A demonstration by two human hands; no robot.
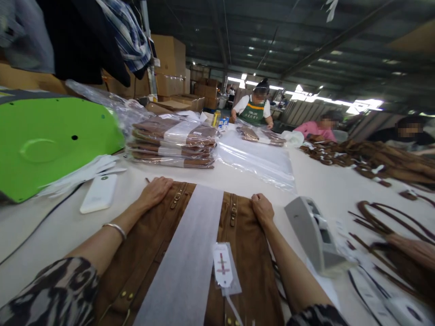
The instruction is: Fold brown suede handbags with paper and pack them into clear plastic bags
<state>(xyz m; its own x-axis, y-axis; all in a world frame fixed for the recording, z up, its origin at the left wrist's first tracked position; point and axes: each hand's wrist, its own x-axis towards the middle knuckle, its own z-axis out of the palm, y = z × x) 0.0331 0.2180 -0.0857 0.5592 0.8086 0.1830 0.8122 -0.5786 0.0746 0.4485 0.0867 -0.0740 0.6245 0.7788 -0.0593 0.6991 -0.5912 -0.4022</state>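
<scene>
A brown bag (249, 235) with buckled straps lies flat on the table in front of me. Down its middle runs a white wrapping strip (185, 253). A hang tag in a clear sleeve (223, 267) rests on the strip's right edge and the bag. My left hand (157, 192) grips the bag's far left corner, its fingertips partly hidden at the edge. At the far right corner, my right hand (263, 209) is closed on the bag's edge.
Bagged brown goods (173, 140) are stacked beyond the bag, beside clear plastic bags (256, 160). Left stand a green machine (57, 140) and a white phone (99, 194). A grey dispenser (311, 235) sits right, near brown straps (377, 217) and another person's hand (413, 251). Co-workers (254, 108) work opposite.
</scene>
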